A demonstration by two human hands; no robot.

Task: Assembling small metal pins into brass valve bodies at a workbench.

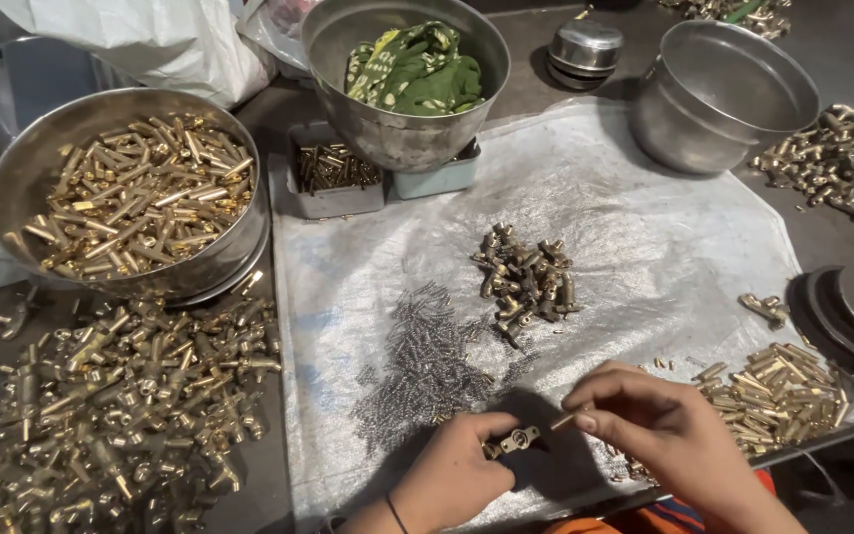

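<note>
Left hand (455, 473) is pinching a small brass fitting (512, 441) (rigid, light, probably slippery; best gripped across its body) while right hand (666, 427) fingertips are pressing a thin brass pin (564, 420) toward it.

A single head-worn camera looks steeply down and forward across the work surface from close above. The left hand (452, 475) and right hand (659, 430) sit at the bottom edge, nearest the lens. The steel bowls (719, 94) at the top edge lie farthest away.
</note>
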